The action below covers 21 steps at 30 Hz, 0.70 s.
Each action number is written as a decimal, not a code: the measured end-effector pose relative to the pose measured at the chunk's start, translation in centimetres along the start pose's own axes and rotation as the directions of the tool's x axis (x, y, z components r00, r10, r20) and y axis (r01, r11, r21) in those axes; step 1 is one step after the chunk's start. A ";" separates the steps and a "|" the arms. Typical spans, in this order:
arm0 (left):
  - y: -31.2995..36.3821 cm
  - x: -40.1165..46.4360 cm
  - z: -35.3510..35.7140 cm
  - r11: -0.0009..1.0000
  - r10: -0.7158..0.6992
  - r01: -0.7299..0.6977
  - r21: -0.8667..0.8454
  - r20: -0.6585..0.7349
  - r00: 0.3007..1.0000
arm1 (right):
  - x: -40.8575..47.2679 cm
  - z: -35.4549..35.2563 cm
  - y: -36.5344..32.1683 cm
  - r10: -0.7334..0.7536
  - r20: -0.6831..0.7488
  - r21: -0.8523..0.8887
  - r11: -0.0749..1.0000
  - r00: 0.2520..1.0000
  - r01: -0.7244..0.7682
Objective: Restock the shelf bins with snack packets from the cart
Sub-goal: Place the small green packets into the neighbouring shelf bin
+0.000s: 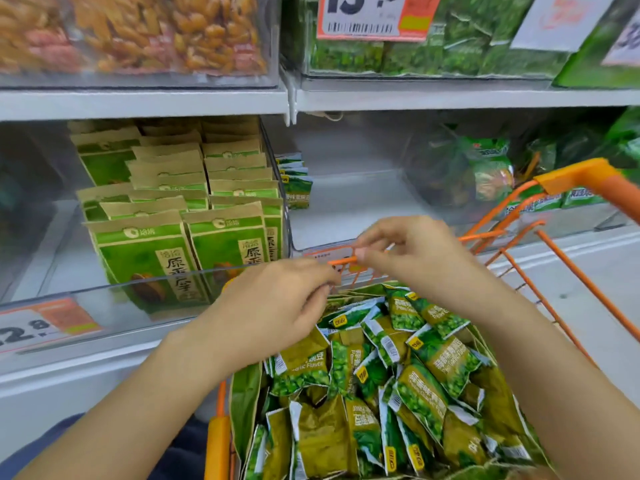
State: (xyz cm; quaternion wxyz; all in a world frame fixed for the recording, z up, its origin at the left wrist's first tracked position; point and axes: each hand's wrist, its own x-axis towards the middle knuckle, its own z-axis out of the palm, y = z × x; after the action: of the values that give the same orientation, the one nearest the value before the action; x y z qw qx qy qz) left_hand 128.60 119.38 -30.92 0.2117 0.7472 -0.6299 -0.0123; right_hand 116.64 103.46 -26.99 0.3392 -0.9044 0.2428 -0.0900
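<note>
**Hands over the cart, no packet taken yet**

Left hand [277, 306] and right hand [398, 252] hover with fingers loosely curled, holding nothing. Green pea packets [381, 375] lie jumbled in the orange cart [571, 178] at 6 o'clock, long axes mixed. Best gather several, align them, then stand them in the near-empty bin [346, 202] at 12 o'clock

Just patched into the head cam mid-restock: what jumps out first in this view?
The orange cart at lower right, heaped with small green pea snack packets, dominates. Both hands hover over its far rim: the left hand with fingers curled, the right hand seemingly pinching at the rim wire. Behind them, the middle shelf bin is almost bare, beside a bin packed with green-and-kraft bags.
</note>
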 end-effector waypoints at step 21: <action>0.0 0.8 -1.8 0.081 -0.262 0.109 -0.991 0.085 0.961 | -3.1 3.8 0.3 -0.046 0.293 0.682 0.710 0.955 -0.175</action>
State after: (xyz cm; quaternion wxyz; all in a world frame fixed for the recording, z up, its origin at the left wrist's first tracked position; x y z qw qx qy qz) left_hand 129.31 119.20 -29.11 0.6874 0.4870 -0.3466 -0.4125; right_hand 115.10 106.94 -30.05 0.6910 -0.7019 0.1700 -0.0306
